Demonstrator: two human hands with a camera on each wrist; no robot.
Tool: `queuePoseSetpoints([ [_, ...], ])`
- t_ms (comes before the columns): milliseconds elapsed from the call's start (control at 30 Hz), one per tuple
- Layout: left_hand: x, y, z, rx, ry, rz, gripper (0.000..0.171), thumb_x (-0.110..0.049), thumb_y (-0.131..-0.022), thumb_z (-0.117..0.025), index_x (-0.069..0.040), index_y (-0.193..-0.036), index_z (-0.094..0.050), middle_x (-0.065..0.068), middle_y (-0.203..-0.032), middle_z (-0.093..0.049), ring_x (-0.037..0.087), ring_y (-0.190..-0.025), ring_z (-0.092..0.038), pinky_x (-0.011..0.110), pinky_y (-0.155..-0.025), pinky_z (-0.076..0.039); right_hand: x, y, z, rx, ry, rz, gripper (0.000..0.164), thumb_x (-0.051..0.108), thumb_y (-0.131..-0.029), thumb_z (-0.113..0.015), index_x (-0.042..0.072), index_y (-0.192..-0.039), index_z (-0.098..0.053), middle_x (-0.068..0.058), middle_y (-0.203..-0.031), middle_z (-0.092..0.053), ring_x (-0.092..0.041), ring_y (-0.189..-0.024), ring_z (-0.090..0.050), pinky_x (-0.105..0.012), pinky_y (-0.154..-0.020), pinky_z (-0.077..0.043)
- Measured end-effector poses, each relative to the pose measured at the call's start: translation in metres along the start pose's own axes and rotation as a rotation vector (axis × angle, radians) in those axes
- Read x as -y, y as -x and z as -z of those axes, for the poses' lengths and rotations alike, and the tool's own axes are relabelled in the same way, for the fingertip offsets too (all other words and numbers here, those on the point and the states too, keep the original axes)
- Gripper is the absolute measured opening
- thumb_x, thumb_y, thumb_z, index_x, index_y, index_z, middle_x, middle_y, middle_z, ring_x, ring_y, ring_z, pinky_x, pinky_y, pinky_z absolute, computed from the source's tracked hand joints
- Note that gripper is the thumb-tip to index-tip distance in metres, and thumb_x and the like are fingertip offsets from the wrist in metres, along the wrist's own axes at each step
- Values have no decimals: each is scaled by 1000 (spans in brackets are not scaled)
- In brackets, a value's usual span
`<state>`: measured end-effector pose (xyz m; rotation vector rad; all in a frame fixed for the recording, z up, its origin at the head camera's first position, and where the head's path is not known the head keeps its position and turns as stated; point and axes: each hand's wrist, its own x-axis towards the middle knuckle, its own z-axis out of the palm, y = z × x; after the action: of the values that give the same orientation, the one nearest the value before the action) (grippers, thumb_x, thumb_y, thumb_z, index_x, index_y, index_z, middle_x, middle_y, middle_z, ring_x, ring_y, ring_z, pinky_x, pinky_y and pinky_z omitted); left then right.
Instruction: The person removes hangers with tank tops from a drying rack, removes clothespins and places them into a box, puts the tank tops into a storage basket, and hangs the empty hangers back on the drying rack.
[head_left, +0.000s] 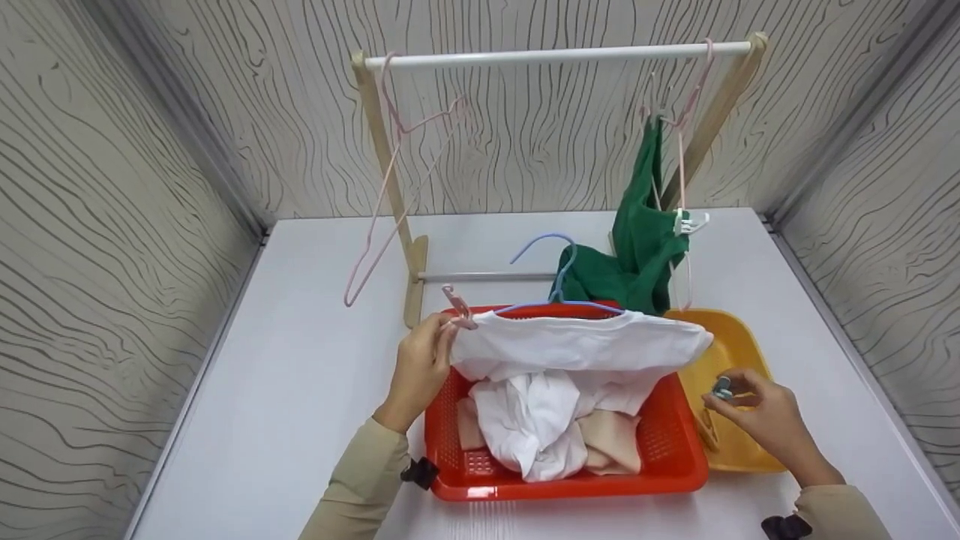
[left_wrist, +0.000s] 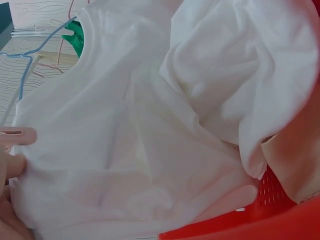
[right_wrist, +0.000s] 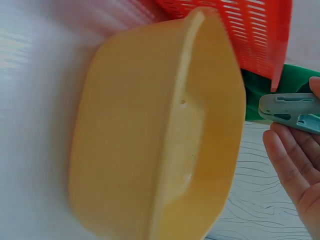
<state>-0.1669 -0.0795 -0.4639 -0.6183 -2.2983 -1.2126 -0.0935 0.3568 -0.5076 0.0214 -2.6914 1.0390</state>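
Note:
A white shirt hangs on a blue hanger above the red basket. My left hand grips its left shoulder, right beside a pink clothespin that sits on the fabric there. The left wrist view shows this pin at the shirt's edge, with my fingertips just below. Over the yellow basin, my right hand pinches a grey-green clothespin between thumb and fingers. Seen from the right wrist, that clothespin points toward the baskets, away from the shirt.
The red basket holds crumpled white and beige cloth. Beside it stands the yellow basin, with a yellowish clothespin inside. Behind, a rack carries a pink hanger on the left and a green garment with a white clip.

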Motion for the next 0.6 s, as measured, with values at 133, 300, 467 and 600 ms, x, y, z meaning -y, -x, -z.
queuePoseSetpoints([
  [133, 1, 0, 0, 1, -2, -4, 10, -6, -95, -56, -2, -102, -63, 7, -97, -72, 16, -89, -66, 30, -77, -56, -7, 1, -2, 13, 18, -28, 35, 2, -70, -82, -4, -99, -63, -16, -84, -70, 21, -74, -50, -1, -62, -45],
  [300, 1, 0, -1, -6, -13, -2, 10, -6, -95, -56, -3, -101, -63, 8, -95, -72, 13, -79, -59, 26, -70, -52, -13, 2, -1, 34, 52, -65, 39, 4, -71, -82, -5, -104, -63, -19, -87, -71, 21, -72, -48, -2, -62, -45],
  [467, 1, 0, -1, -15, -11, -10, 10, -6, -95, -56, -4, -100, -64, 8, -93, -71, 12, -76, -56, 25, -69, -50, -17, 2, 0, 56, 86, -79, 42, 5, -70, -83, -5, -105, -62, -18, -87, -70, 21, -72, -45, -4, -62, -47],
  [600, 1, 0, -1, -18, -13, -15, 10, -6, -95, -56, -4, -101, -64, 7, -93, -71, 12, -76, -56, 25, -68, -50, -20, 3, 2, 114, 110, -120, 46, 8, -71, -83, -5, -109, -60, -18, -91, -69, 18, -73, -48, -13, -63, -54],
])
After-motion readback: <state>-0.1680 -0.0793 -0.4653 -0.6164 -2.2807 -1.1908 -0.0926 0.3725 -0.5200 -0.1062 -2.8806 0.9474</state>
